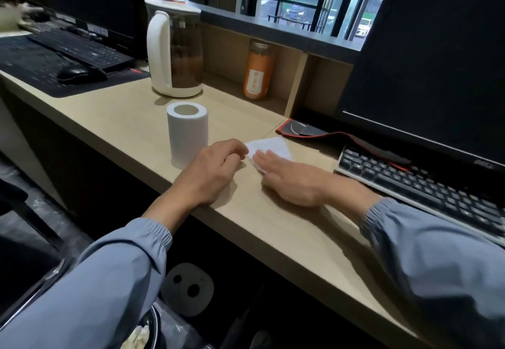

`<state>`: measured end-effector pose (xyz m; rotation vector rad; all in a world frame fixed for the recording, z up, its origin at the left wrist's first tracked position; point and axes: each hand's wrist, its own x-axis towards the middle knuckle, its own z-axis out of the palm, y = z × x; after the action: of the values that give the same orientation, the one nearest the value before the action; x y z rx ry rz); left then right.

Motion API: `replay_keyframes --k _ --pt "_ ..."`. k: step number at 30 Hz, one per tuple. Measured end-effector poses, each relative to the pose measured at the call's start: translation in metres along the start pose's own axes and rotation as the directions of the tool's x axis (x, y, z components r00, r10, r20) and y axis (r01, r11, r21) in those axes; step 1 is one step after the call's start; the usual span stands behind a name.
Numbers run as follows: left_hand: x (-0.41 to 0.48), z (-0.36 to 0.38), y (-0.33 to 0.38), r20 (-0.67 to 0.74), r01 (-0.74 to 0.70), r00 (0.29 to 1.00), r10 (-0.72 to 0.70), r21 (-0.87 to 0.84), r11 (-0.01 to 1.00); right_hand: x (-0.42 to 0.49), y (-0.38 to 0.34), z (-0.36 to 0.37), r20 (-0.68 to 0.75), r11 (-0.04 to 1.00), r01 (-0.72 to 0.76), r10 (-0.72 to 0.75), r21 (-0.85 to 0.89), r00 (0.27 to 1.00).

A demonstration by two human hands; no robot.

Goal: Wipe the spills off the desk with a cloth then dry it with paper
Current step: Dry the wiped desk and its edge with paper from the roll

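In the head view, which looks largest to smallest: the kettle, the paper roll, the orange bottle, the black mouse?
1. kettle
2. paper roll
3. orange bottle
4. black mouse
The bottle stands farther back; real sizes unsure.

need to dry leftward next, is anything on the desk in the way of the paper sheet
Yes. The left hand rests at the left edge of the paper sheet, which lies under the flat right hand, and the upright paper roll stands just beyond it on the desk.
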<state>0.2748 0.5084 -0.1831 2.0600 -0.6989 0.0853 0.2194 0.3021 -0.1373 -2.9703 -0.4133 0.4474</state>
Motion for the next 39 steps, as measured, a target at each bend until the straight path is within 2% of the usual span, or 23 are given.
replay_keyframes --k 2,6,9,11,14,18,19,22,27,30,34,37,39 --pt "0.001 0.001 -0.001 -0.005 -0.007 1.000 0.007 0.013 1.000 -0.013 0.002 0.012 0.024 0.995 0.104 -0.104 0.012 0.994" --pt "-0.001 -0.001 0.002 -0.013 -0.011 1.000 0.011 0.014 1.000 -0.018 0.009 0.001 0.005 1.000 -0.006 0.006 0.009 1.000" --pt "-0.004 -0.004 0.003 -0.030 -0.016 0.999 0.016 0.002 1.000 -0.034 -0.018 0.020 0.078 0.990 0.141 -0.141 0.005 0.987" --pt "-0.003 -0.005 0.006 -0.037 -0.007 0.999 0.006 -0.026 1.000 -0.044 -0.021 0.020 0.077 0.984 0.178 -0.179 0.013 0.981" --pt "-0.004 -0.004 0.006 -0.048 -0.001 0.999 0.000 -0.014 1.000 -0.043 -0.022 0.007 0.046 0.998 0.062 -0.062 -0.008 0.997" --pt "-0.007 -0.007 0.006 -0.044 0.038 0.998 -0.040 -0.060 0.997 -0.060 -0.052 0.031 0.089 0.963 0.267 -0.262 -0.044 0.961" --pt "-0.007 -0.007 0.008 -0.045 0.040 0.998 -0.043 -0.068 0.997 -0.061 -0.050 0.030 0.090 0.961 0.273 -0.268 -0.054 0.959" --pt "-0.007 -0.007 0.012 -0.047 0.037 0.998 -0.037 -0.010 0.999 -0.053 -0.041 0.016 0.074 0.988 0.132 -0.126 -0.077 0.989" --pt "-0.008 -0.007 0.012 -0.050 0.047 0.998 -0.049 -0.044 0.998 -0.057 -0.062 0.035 0.077 0.957 0.275 -0.269 -0.089 0.960" --pt "-0.008 -0.006 0.016 -0.034 0.042 0.999 -0.041 0.021 0.999 -0.050 -0.053 0.025 0.042 0.986 0.134 -0.130 -0.101 0.991" --pt "-0.008 -0.006 0.013 -0.025 0.055 0.998 -0.055 -0.020 0.998 -0.059 -0.071 0.036 0.092 0.961 0.256 -0.247 -0.107 0.965" --pt "-0.007 -0.005 0.015 -0.011 0.032 0.999 -0.031 0.035 0.999 -0.053 -0.052 0.021 0.087 0.991 0.117 -0.111 -0.063 0.990" --pt "-0.007 -0.003 0.013 0.001 0.006 1.000 -0.006 0.078 0.997 -0.055 -0.047 0.021 0.100 0.992 0.104 -0.097 -0.072 0.990"
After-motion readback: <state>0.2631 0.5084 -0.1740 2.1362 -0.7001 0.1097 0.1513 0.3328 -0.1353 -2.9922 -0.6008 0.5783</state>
